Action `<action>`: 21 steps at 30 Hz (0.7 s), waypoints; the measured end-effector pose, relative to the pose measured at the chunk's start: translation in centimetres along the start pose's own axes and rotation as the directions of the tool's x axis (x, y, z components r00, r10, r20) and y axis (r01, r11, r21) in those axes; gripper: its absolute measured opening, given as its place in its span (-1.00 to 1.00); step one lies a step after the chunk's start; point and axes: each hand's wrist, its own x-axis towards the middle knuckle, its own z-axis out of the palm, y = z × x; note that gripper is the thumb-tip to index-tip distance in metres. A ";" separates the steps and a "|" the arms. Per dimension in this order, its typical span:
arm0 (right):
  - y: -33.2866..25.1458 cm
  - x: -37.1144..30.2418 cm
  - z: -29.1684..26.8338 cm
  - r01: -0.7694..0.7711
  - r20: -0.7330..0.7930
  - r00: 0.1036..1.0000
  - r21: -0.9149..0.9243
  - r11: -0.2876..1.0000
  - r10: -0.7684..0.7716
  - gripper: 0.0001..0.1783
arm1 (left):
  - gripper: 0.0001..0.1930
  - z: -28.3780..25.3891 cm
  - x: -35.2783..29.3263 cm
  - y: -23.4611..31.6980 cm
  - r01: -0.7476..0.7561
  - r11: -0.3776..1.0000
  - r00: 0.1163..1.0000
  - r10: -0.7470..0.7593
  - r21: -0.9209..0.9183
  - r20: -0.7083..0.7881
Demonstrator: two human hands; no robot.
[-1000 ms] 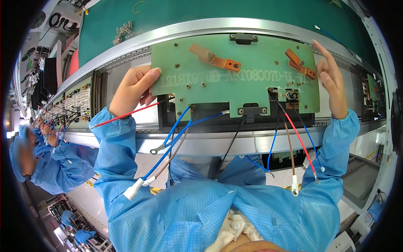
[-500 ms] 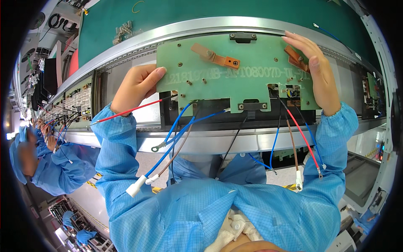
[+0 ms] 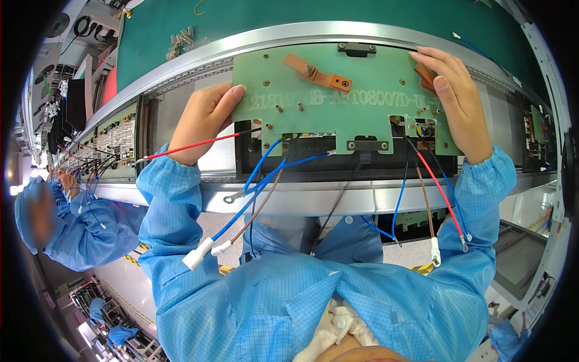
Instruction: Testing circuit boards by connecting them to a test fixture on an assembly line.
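A flat green fixture plate (image 3: 313,117) with cut-outs and pale lettering lies across a black frame on the rail line. My left hand (image 3: 205,117) grips its left edge, thumb on top and the other fingers curled, partly hidden. At the right end, my right hand (image 3: 455,99) wraps the edge, its fingers reaching to the far corner and its thumb beside an orange-brown swivel clamp (image 3: 426,78). A second such clamp (image 3: 316,73) is screwed on left of centre. From the near cut-outs hang red wires (image 3: 435,184), blue wires (image 3: 259,196) and brown wires, some with white connectors (image 3: 198,254).
Metal rails (image 3: 283,198) run along both sides of the fixture. Beyond the far rail is a green mat (image 3: 271,12) with a heap of small metal parts (image 3: 181,42). At left, a co-worker in blue (image 3: 84,232) handles wires by another circuit board (image 3: 114,148).
The plate and both my hands have shifted slightly away from me and to the right in the picture. Both hands keep their hold, and the wires move along with the plate.
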 end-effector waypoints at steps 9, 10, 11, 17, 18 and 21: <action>0.8 -0.3 0.1 -0.008 0.021 1.000 0.020 1.000 0.007 -0.60 | -0.66 1.4 -0.1 0.3 -0.145 0.878 0.966 0.226 0.456 -0.127; 0.9 -0.3 0.0 0.031 0.020 0.999 -0.047 0.998 -0.030 -0.60 | -0.64 1.4 -0.2 0.8 -0.166 0.825 0.947 0.285 0.539 -0.144; 1.0 -0.4 0.0 0.027 0.019 0.999 -0.063 0.998 -0.025 -0.60 | -0.69 0.8 -0.2 0.8 -0.084 0.778 0.970 0.208 0.623 -0.128; 0.4 -0.5 0.9 0.083 -0.024 0.996 -0.022 0.996 -0.083 -0.56 | -0.59 -0.7 1.0 2.0 -0.436 0.660 0.806 0.589 0.612 -0.060; 0.2 -0.6 1.1 0.088 -0.017 0.996 -0.025 0.996 -0.088 -0.56 | -0.59 -0.6 1.5 1.7 -0.433 0.666 0.807 0.586 0.608 -0.068; -0.4 -0.4 1.2 0.036 -0.010 0.999 -0.010 0.999 -0.036 -0.51 | -0.63 -0.1 3.4 1.4 -0.480 0.645 0.786 0.617 0.595 -0.034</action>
